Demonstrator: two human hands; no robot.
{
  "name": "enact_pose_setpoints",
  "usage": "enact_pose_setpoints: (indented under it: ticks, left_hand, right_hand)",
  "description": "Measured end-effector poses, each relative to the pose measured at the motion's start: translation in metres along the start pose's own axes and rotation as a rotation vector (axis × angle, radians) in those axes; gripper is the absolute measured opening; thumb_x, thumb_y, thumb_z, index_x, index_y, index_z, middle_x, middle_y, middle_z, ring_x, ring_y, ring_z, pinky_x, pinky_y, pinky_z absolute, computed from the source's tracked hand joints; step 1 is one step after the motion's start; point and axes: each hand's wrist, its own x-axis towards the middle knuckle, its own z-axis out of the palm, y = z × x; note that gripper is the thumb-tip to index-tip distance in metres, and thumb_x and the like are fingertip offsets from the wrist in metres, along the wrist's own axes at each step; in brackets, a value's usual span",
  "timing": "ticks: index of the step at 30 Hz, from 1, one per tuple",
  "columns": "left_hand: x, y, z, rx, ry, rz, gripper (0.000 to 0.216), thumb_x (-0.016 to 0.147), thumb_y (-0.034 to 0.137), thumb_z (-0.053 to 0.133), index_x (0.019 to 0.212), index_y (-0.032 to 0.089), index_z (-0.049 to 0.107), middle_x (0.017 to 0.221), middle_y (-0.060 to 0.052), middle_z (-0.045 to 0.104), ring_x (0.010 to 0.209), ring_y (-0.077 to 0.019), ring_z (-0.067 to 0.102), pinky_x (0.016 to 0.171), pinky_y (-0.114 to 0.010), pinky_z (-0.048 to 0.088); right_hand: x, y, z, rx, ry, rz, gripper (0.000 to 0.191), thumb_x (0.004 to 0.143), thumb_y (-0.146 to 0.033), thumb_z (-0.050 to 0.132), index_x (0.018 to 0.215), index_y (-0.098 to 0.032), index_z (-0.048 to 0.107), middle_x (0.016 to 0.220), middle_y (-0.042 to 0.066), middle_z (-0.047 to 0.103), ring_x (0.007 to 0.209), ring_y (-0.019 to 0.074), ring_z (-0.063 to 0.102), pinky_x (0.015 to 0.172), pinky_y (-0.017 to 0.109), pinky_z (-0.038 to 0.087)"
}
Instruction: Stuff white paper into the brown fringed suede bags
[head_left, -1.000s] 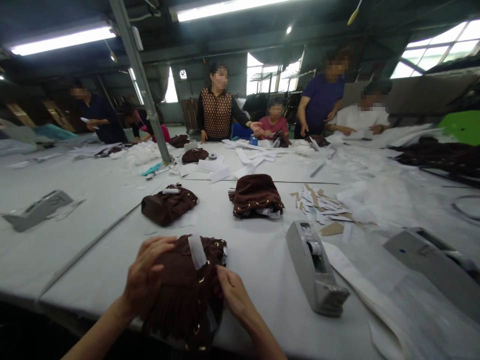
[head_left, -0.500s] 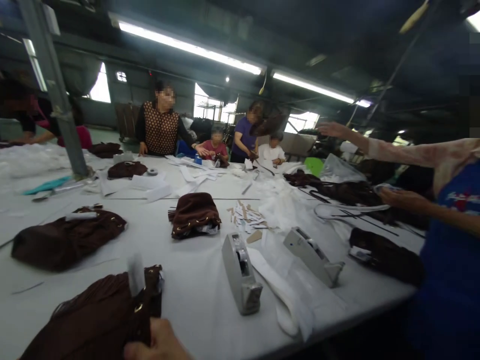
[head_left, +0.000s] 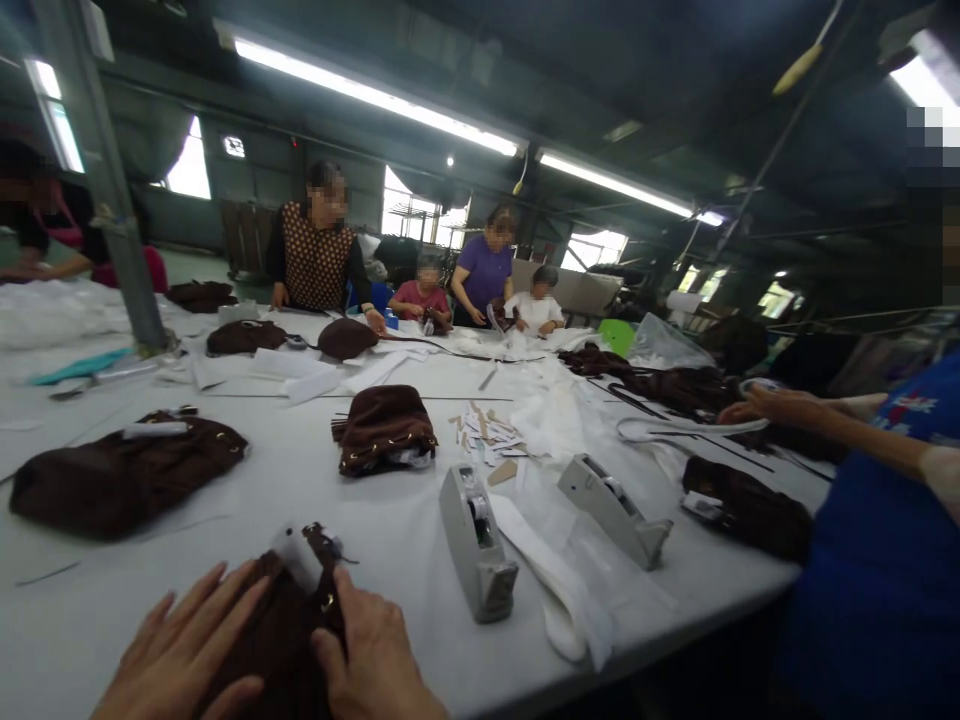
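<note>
A dark brown drawstring bag with gold eyelets and a white tag or wrap near its top lies at the table's near edge. My left hand rests flat on it, fingers stretched out and apart. At the bag's right edge, by the eyelets, my right hand grips the material between thumb and curled fingers. The lower part of the bag is hidden beneath my hands and by the frame's bottom edge. A similar fringed brown bag lies further back, and another bag lies to the left.
Two grey tape dispensers stand right of my hands, beside white strips. Small cards lie scattered behind them. A co-worker in blue stands at the right edge; others work across the white table. A metal post rises at left.
My left hand has come into view, onto the bag, which has shifted right and turned. A brown bag now lies before the co-worker in the patterned top. The right co-worker's raised arm has lowered.
</note>
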Motion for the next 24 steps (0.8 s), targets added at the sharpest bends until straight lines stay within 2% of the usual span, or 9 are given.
enact_pose_setpoints:
  ticks: [2, 4, 7, 10, 15, 17, 21, 23, 24]
  left_hand:
    - [0.010, 0.007, 0.019, 0.016, -0.243, 0.059, 0.061, 0.082, 0.059, 0.048, 0.138, 0.037, 0.036, 0.146, -0.005, 0.039, 0.133, -0.0366, 0.034, 0.103, -0.063, 0.031]
    - [0.018, 0.016, 0.036, 0.009, -0.435, 0.054, 0.058, 0.084, 0.060, 0.042, 0.137, 0.038, 0.036, 0.147, -0.004, 0.035, 0.134, -0.0369, 0.031, 0.102, -0.064, 0.032]
    - [0.022, 0.026, 0.042, -0.021, -0.540, 0.010, 0.057, 0.086, 0.061, 0.036, 0.138, 0.038, 0.033, 0.150, -0.002, 0.027, 0.137, -0.0349, 0.025, 0.105, -0.064, 0.027]
    - [0.022, 0.031, 0.031, -0.058, -0.562, -0.026, 0.059, 0.086, 0.061, 0.035, 0.139, 0.037, 0.030, 0.151, -0.003, 0.024, 0.138, -0.0339, 0.022, 0.107, -0.064, 0.023]
    - [0.025, 0.028, 0.008, -0.219, -0.513, -0.027, 0.054, 0.089, 0.055, 0.036, 0.140, 0.036, 0.031, 0.152, -0.003, 0.025, 0.139, -0.0296, 0.021, 0.109, -0.062, 0.021]
    - [0.027, 0.016, -0.002, -0.283, -0.407, -0.093, 0.048, 0.091, 0.049, 0.036, 0.136, 0.033, 0.040, 0.150, -0.003, 0.033, 0.138, -0.0259, 0.027, 0.111, -0.055, 0.025]
    - [0.024, -0.018, -0.027, -0.279, -0.074, -0.371, 0.047, 0.090, 0.047, 0.038, 0.127, 0.020, 0.050, 0.138, -0.011, 0.049, 0.129, -0.0239, 0.042, 0.109, -0.046, 0.035]
    - [0.012, -0.024, -0.037, -0.231, -0.009, -0.413, 0.051, 0.088, 0.049, 0.042, 0.129, 0.019, 0.046, 0.136, -0.013, 0.049, 0.128, -0.0258, 0.044, 0.107, -0.048, 0.038]
    - [0.003, -0.021, -0.040, -0.195, -0.021, -0.373, 0.055, 0.086, 0.050, 0.047, 0.133, 0.020, 0.042, 0.139, -0.013, 0.047, 0.129, -0.0275, 0.043, 0.106, -0.049, 0.039]
  right_hand:
    - [-0.008, 0.010, 0.020, -0.048, -0.007, 0.049, 0.062, 0.082, -0.021, 0.048, 0.141, -0.017, 0.031, 0.128, 0.016, 0.055, 0.112, 0.0335, 0.056, 0.092, 0.053, 0.044]
    - [-0.014, 0.024, 0.036, -0.061, 0.001, 0.076, 0.058, 0.083, -0.019, 0.044, 0.140, -0.014, 0.034, 0.133, 0.018, 0.052, 0.118, 0.0332, 0.052, 0.095, 0.053, 0.043]
    - [-0.017, 0.038, 0.047, -0.018, 0.051, 0.049, 0.051, 0.088, -0.024, 0.039, 0.138, -0.015, 0.038, 0.133, 0.015, 0.053, 0.120, 0.0292, 0.051, 0.100, 0.049, 0.042]
    - [-0.015, 0.039, 0.045, 0.061, 0.108, 0.070, 0.051, 0.090, -0.034, 0.038, 0.137, -0.014, 0.039, 0.133, 0.015, 0.052, 0.122, 0.0278, 0.049, 0.103, 0.047, 0.040]
    - [-0.016, 0.035, 0.022, 0.184, 0.200, 0.309, 0.068, 0.086, -0.050, 0.041, 0.134, -0.003, 0.040, 0.126, 0.022, 0.052, 0.118, 0.0319, 0.050, 0.100, 0.044, 0.041]
    - [-0.021, 0.038, 0.011, 0.210, 0.196, 0.383, 0.070, 0.084, -0.052, 0.040, 0.133, -0.002, 0.042, 0.120, 0.021, 0.056, 0.109, 0.0307, 0.056, 0.096, 0.042, 0.043]
    - [-0.036, 0.044, -0.003, 0.304, 0.101, 0.480, 0.074, 0.082, -0.056, 0.040, 0.132, -0.002, 0.043, 0.108, 0.017, 0.062, 0.096, 0.0270, 0.062, 0.090, 0.036, 0.046]
    - [-0.039, 0.042, -0.003, 0.330, 0.044, 0.494, 0.076, 0.081, -0.057, 0.040, 0.133, -0.002, 0.043, 0.108, 0.017, 0.064, 0.099, 0.0271, 0.062, 0.092, 0.036, 0.045]
    - [-0.039, 0.040, -0.001, 0.326, 0.033, 0.490, 0.077, 0.080, -0.057, 0.042, 0.134, -0.003, 0.042, 0.113, 0.018, 0.062, 0.105, 0.0280, 0.059, 0.096, 0.036, 0.043]
